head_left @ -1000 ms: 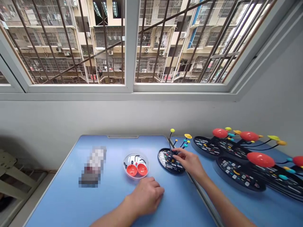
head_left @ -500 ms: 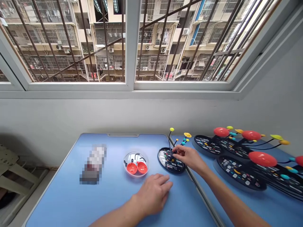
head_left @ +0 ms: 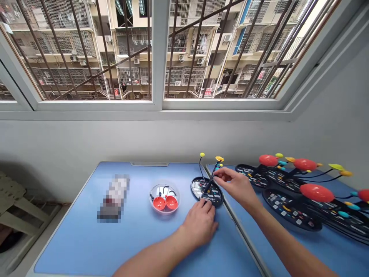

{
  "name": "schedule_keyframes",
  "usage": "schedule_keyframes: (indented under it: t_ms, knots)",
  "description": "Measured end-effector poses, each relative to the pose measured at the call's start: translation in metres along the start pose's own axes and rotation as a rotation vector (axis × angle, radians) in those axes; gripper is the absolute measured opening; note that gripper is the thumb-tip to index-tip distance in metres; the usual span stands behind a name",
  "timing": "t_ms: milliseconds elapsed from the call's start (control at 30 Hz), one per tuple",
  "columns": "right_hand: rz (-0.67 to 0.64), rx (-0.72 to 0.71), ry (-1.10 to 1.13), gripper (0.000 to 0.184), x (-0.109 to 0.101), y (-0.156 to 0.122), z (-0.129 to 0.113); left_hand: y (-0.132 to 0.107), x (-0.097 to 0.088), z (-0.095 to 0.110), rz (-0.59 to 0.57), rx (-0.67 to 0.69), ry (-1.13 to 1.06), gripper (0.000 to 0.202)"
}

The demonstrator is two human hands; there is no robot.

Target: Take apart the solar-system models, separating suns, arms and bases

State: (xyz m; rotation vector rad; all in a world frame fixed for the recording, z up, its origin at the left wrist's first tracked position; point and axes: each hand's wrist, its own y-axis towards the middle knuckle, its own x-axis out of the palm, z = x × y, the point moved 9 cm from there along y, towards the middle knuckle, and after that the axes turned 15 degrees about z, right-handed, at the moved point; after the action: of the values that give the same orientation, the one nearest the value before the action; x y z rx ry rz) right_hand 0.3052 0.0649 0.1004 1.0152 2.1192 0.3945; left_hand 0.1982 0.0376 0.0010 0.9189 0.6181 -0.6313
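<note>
Base (head_left: 212, 196) black, multicolour-printed; ball (head_left: 202, 154) yellow-green; half-shells (head_left: 172, 202) red; tabletop (head_left: 80, 238) plain blue.

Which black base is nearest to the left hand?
The leftmost black base, just ahead of the left hand; the other bases lie farther right.

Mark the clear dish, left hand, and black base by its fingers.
Clear dish (head_left: 157, 189): head view, bare floor.
Left hand (head_left: 200, 222): head view, back of hand.
Black base (head_left: 216, 195): head view, printed top, right part.
</note>
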Motion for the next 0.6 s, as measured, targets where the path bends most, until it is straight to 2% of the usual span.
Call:
schedule_keyframes:
  t_ms: [67,167,233,267,333,400,500,600]
  knots:
    - [0.006,-0.015,0.068,0.013,-0.003,-0.007,-0.014,0.001,-0.011,-0.004,0.074,-0.117,-0.143,0.038]
    - [-0.062,0.012,0.167,0.013,0.009,-0.029,-0.027,-0.005,-0.044,-0.029,0.283,-0.511,-0.463,0.032]
    - [-0.119,0.038,0.221,0.013,0.024,-0.045,-0.033,-0.014,-0.063,-0.045,0.389,-0.767,-0.755,0.038]
    - [-0.143,0.045,0.247,0.013,0.032,-0.052,-0.036,-0.016,-0.072,-0.049,0.417,-0.840,-0.902,0.043]
    - [-0.179,0.046,0.305,0.013,0.049,-0.063,-0.044,-0.017,-0.090,-0.055,0.444,-0.880,-1.072,0.050]
    - [-0.203,0.042,0.350,0.014,0.064,-0.070,-0.053,-0.018,-0.103,-0.064,0.442,-0.896,-1.123,0.049]
    - [-0.250,0.073,0.419,0.016,0.084,-0.073,-0.060,-0.028,-0.108,-0.082,0.474,-0.984,-1.183,0.046]
    - [-0.307,0.204,0.562,0.021,0.100,-0.075,-0.057,-0.037,-0.107,-0.093,0.509,-1.042,-1.287,0.046]
